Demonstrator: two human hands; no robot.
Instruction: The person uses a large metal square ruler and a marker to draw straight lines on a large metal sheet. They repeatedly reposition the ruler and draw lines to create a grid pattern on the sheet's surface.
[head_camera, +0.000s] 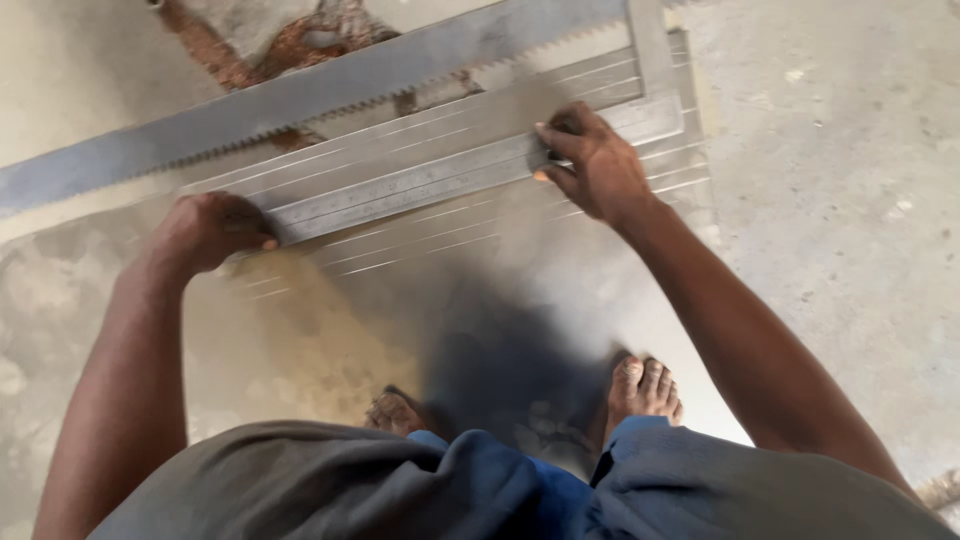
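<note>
A grey metal sheet (520, 300) lies flat on the concrete floor, scored with several pale parallel lines. An L-shaped steel square (420, 183) rests across it. My left hand (210, 232) presses down on the square's left end, fingers curled. My right hand (592, 160) sits against the square's long arm further right, its fingers closed around a small scribing tool that is mostly hidden. My bare feet (640, 388) stand on the near part of the sheet.
A long toothed metal bar (300, 95) lies diagonally beyond the sheet. Rust-red stains (300, 45) mark the floor at the top. Bare concrete (850, 200) spreads to the right. My grey shirt and blue trousers fill the bottom edge.
</note>
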